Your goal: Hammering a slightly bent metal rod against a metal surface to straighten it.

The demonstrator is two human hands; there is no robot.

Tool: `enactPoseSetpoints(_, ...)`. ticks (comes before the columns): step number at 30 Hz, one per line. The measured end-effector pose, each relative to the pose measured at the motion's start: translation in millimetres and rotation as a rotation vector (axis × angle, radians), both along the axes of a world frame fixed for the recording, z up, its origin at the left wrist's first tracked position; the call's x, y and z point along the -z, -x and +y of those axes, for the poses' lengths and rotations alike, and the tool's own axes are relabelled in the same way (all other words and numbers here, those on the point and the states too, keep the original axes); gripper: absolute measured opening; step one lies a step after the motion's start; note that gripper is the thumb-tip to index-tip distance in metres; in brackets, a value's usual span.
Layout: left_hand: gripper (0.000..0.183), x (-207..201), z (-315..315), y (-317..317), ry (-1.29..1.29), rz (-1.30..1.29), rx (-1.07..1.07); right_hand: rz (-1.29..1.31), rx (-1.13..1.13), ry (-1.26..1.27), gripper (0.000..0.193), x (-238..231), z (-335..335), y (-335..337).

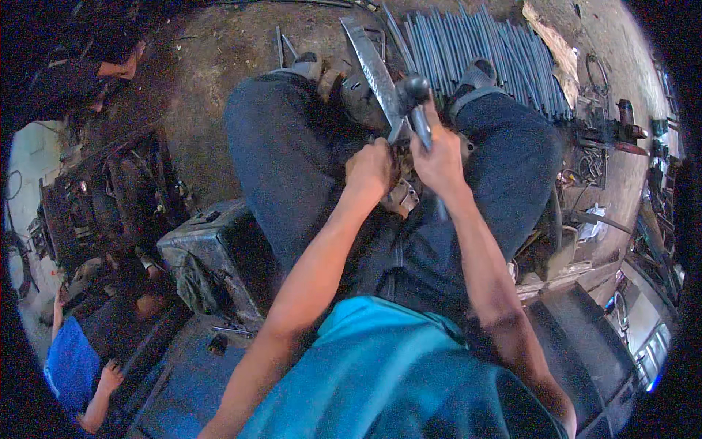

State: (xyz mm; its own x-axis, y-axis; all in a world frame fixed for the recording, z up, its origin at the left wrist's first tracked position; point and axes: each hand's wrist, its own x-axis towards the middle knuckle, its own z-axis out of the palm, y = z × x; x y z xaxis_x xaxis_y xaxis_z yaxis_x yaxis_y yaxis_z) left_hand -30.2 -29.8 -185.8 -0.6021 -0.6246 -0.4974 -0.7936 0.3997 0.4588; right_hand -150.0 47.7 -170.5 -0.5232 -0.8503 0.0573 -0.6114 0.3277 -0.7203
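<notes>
Between my knees, my left hand (370, 170) is closed around the near end of a long, flat metal blade (371, 72). The blade points away from me and slightly left, with bright, rough marks along its face. My right hand (440, 159) grips a hammer (415, 89) just to the right. Its dark, rounded head is over the right side of the blade; whether they touch I cannot tell. Under the blade sits a dark, rounded block (360, 102), partly hidden by the blade and my hands.
Many thin grey metal rods (468, 55) lie on the ground ahead, beside my right foot. A scuffed metal box (212, 249) stands by my left leg. One person in a blue shirt (73, 358) is at lower left, another in dark clothing (66, 80) at upper left.
</notes>
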Motion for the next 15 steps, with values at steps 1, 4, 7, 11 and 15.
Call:
enactPoseSetpoints(1, 0.026, -0.4, -0.6, 1.3, 0.004, 0.006, 0.007, -0.012, 0.032, 0.041, 0.066, -4.4, -1.6, 2.6)
enactPoseSetpoints(4, 0.027, -3.6, -2.0, 5.8, -0.061, -0.011, -0.053, 0.002, 0.071, 0.147, 0.070, -37.1, -7.3, 11.1)
enactPoseSetpoints(7, 0.030, -7.6, -3.2, 6.9, -0.058, -0.037, -0.060, 0.018, 0.110, 0.356, 0.071, -75.5, -14.5, 19.9)
enactPoseSetpoints(11, 0.035, -7.4, -4.3, 4.8, -0.087, 0.024, -0.074, -0.098, 0.253, 0.498, 0.049, -86.8, -4.2, 11.0)
enactPoseSetpoints(15, 0.038, -3.9, -5.4, 5.2, -0.095, 0.021, -0.099, 0.065, 0.148, 0.233, 0.051, -41.6, 7.0, -4.7)
